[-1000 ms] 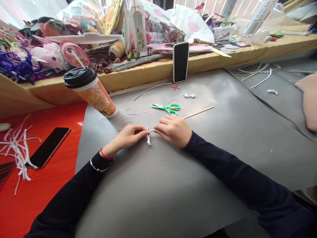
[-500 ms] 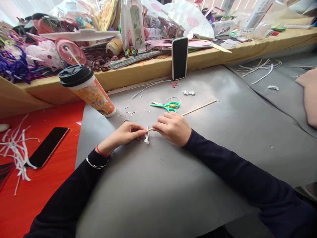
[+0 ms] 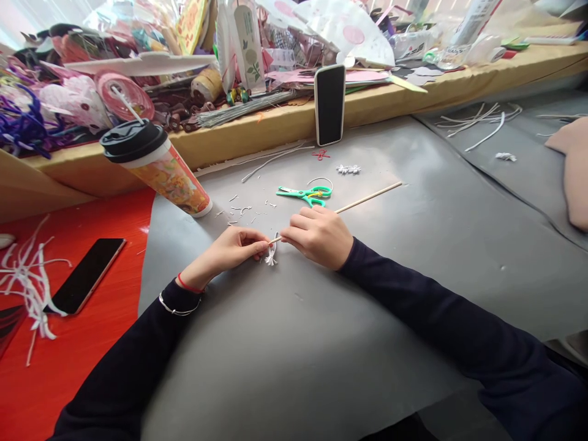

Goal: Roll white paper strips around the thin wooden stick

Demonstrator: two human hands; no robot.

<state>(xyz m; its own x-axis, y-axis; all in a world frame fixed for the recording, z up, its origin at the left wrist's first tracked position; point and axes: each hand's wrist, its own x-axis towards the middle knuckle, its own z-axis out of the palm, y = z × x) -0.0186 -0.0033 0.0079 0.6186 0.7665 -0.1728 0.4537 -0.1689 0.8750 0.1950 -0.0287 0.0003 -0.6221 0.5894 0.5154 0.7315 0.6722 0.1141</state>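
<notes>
A thin wooden stick (image 3: 367, 197) runs through my right hand (image 3: 318, 237), whose fingers are wrapped round it near its left end. That tip meets the pinched thumb and forefinger of my left hand (image 3: 241, 248). Between the two hands a small piece of white cord (image 3: 271, 260) with a frayed, tassel-like end hangs below the stick tip; my left fingertips pinch it there, partly hiding it. Green-handled scissors (image 3: 305, 195) lie just beyond my right hand. Short white cord scraps (image 3: 241, 211) are scattered beyond my left hand.
A lidded paper cup (image 3: 158, 168) stands at the left. An upright phone (image 3: 329, 105) leans on the ledge (image 3: 275, 128), which is heaped with craft materials. Another phone (image 3: 89, 275) and white strips (image 3: 34, 282) lie on the red surface. Another person's hand (image 3: 569, 165) is at right.
The camera view has shifted slightly. Both hands keep their hold, and the stick and white cord have hardly moved.
</notes>
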